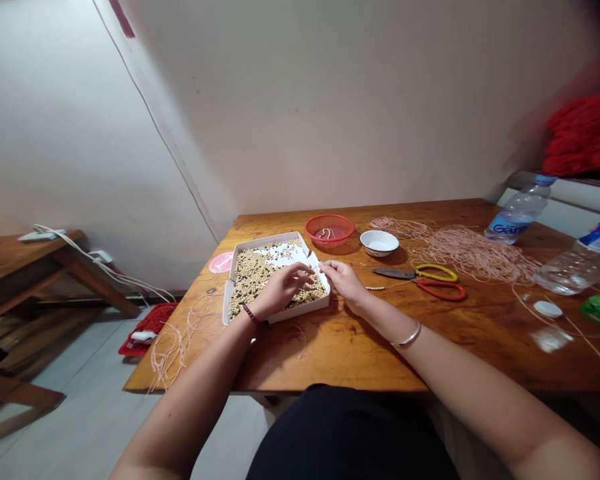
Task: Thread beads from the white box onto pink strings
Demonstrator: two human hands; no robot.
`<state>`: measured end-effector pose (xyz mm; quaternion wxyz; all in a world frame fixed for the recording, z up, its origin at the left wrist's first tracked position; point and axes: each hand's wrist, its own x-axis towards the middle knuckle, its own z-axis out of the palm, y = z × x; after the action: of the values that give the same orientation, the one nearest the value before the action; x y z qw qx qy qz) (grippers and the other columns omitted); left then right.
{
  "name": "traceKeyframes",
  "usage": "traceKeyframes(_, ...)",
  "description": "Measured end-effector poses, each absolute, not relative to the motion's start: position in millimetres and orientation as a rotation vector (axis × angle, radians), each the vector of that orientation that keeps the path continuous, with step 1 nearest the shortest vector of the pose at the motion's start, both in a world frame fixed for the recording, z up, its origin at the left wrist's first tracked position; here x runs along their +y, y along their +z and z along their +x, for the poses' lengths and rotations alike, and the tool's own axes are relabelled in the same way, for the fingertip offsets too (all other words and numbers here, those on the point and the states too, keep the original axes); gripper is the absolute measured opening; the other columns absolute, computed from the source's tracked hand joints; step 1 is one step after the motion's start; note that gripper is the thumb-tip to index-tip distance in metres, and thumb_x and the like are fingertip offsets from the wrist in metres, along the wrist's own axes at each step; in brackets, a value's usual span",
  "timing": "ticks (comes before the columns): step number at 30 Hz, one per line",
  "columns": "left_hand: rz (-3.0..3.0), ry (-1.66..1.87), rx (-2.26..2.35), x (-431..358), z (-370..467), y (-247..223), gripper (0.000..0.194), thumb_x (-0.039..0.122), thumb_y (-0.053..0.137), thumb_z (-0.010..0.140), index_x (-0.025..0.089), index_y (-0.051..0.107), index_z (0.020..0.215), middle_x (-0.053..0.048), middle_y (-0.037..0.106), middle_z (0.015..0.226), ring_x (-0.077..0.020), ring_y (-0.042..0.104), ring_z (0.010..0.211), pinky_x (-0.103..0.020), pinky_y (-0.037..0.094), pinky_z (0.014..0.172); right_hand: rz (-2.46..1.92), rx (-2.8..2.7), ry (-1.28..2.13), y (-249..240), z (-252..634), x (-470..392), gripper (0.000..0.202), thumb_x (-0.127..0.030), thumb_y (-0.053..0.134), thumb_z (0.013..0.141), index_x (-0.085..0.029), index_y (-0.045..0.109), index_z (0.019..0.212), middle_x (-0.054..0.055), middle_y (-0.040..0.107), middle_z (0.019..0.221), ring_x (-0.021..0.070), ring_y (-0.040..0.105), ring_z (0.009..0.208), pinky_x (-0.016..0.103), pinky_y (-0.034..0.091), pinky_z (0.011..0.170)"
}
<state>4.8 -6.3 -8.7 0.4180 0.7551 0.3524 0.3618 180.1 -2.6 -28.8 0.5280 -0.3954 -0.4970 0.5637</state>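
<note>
My left hand (289, 285) is over the near right part of a shallow white box (303, 308) of small beads (260, 270), mostly cream with some dark ones. Its fingers are curved and apart, and I can make out nothing held in them. At the box's right edge, my right hand (344, 280) pinches a thin cord, whose tip is too fine to see clearly. Just right of that hand, a short row of threaded cream beads (375, 288) lies on the table, with cord trailing right.
Scissors (415, 275) with yellow and red handles lie on the right. Behind are a red basket (329, 230) and a white bowl (379, 243). Pink cord (473, 250) is heaped near two plastic bottles (520, 210). Loose cord (173, 350) hangs at the left edge.
</note>
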Motion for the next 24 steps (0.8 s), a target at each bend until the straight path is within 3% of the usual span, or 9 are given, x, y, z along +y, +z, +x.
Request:
traceKeyframes(11, 1.785, 0.912, 0.894, -7, 6, -7, 0.026, 0.041, 0.055, 0.085, 0.018, 0.053, 0.097, -0.008, 0.067, 0.086, -0.0158, 0.066, 0.076, -0.021, 0.046, 0.058, -0.945, -1.271, 1.252, -35, 180, -1, 0.035, -0.049, 0.064, 0.067, -0.016, 0.055, 0.065, -0.002, 0.051, 0.06, 0.009, 0.042, 0.056, 0.022, 0.031, 0.05)
traceKeyframes(18, 1.703, 0.923, 0.958, -8, 6, -1, 0.03, 0.045, 0.055, 0.083, 0.019, 0.045, 0.094, -0.008, 0.064, 0.102, -0.0154, 0.066, 0.078, -0.021, 0.048, 0.059, -0.942, -1.173, 1.474, -35, 180, 1, 0.033, -0.05, 0.062, 0.069, -0.02, 0.048, 0.071, -0.011, 0.028, 0.045, 0.0053, 0.019, 0.039, 0.021, 0.012, 0.039)
traceKeyframes(24, 1.537, 1.026, 0.929, -12, 4, 8, 0.032, 0.043, 0.064, 0.078, 0.018, 0.052, 0.093, -0.012, 0.057, 0.123, -0.0169, 0.067, 0.082, -0.023, 0.05, 0.062, -0.989, -1.21, 1.448, -31, 181, -1, 0.031, -0.048, 0.061, 0.071, -0.02, 0.048, 0.071, -0.01, 0.03, 0.044, 0.0052, 0.02, 0.037, 0.022, 0.011, 0.038)
